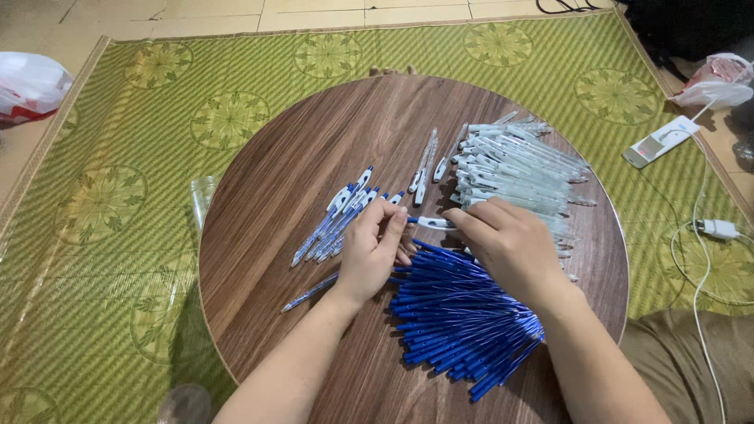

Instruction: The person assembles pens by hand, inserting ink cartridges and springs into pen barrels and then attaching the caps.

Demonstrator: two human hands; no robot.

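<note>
Both hands meet over a round wooden table (275,204). My left hand (375,251) and my right hand (506,243) together pinch one pen (430,224) with a clear barrel and blue tip, held level between them. Under my right hand lies a big heap of blue ink refills (459,322). A pile of clear empty pen barrels (518,169) sits beyond my right hand. Left of my left hand is a small row of put-together pens (342,216). One single pen (310,292) lies near my left wrist.
The table stands on a green patterned mat (118,196). Three loose barrels (428,165) lie mid-table. A clear cup (203,192) stands by the table's left edge. A phone (660,141), white charger cables (707,235) and plastic bags (27,86) lie around the mat.
</note>
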